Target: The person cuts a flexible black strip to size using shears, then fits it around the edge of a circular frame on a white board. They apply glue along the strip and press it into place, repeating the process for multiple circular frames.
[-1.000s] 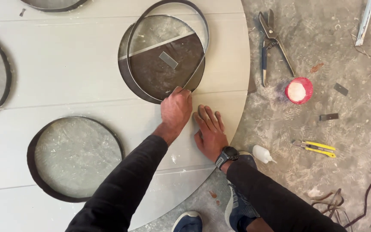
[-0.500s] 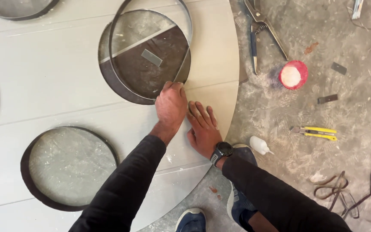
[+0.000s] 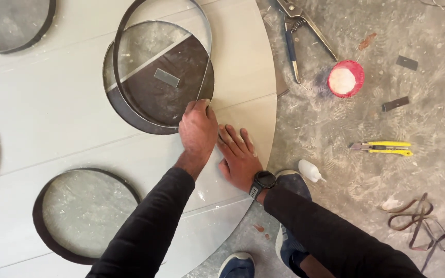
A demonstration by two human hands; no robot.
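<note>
Nearest the camera, two black sleeves reach over the pale round panel [image 3: 52,118]. On it the right hand [image 3: 239,158] lies flat, fingers spread and pressed to the board, a black watch [image 3: 261,181] at the wrist. Just beside it, the left hand [image 3: 198,128] pinches the lower edge of a thin metal band [image 3: 130,98], a hoop tilted over a round cutout [image 3: 166,98]. Farther right on the dusty floor lie a yellow utility knife [image 3: 382,148], a red cup [image 3: 345,78] and pliers [image 3: 297,31].
</note>
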